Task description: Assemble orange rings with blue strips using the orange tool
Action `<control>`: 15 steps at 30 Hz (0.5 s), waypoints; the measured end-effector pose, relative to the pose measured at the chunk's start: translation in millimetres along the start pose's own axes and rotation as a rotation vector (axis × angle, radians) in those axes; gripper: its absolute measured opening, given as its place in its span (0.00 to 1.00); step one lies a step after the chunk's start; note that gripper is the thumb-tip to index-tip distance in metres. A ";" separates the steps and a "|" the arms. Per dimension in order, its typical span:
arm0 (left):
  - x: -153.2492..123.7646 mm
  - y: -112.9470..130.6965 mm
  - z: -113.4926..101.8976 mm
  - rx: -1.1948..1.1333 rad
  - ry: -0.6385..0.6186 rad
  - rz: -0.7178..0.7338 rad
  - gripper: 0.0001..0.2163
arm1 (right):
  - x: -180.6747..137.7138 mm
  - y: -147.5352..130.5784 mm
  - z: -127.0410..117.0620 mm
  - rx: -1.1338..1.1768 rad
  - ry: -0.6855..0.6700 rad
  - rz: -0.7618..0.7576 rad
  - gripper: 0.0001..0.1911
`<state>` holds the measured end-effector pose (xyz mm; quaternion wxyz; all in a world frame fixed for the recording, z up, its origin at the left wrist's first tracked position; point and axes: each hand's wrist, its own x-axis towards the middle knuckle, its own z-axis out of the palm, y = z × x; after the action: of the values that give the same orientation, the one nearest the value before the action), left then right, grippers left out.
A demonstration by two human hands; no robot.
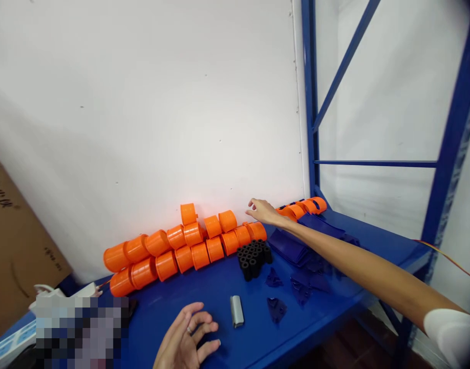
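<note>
My left hand [189, 335] is over the front of the blue table, palm partly up, fingers loosely curled and apart, holding nothing. One of its fingers wears a ring. Just right of it lies a small silver-grey block [237, 311]. My right hand [262, 211] reaches to the back, in the air near the wall, its fingers bent and apart with nothing between them. Below and left of that hand, orange cylindrical pieces [191, 234] are stacked in two rows along the wall, one piece sitting on top. Black tubes [252, 257] with hollow ends stand bunched in front of them.
Dark blue flat sheets [291, 247] lie under my right forearm, with crumpled dark blue scraps [276, 309] nearer the front. More orange pieces [314, 205] line the back right corner. Blue rack posts [311, 97] rise there. A cardboard box [18, 256] and white power strip [13, 338] are left.
</note>
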<state>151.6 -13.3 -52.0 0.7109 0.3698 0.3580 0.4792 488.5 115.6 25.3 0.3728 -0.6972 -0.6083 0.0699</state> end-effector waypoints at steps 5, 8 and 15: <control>-2.8 -1.4 2.0 0.001 -0.011 0.034 0.12 | 30.1 -70.6 19.6 0.310 -0.067 -0.044 0.14; -3.3 -2.1 0.5 -0.007 -0.018 0.031 0.12 | 45.9 -116.1 39.2 0.516 -0.172 0.000 0.15; -0.6 -4.5 -5.1 -0.026 -0.055 0.028 0.11 | 53.8 -168.5 79.8 0.818 -0.328 0.127 0.17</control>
<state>148.8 -14.1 -58.2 0.7186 0.3785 0.3266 0.4834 323.8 195.7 89.6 0.5115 -0.5081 -0.5377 0.4370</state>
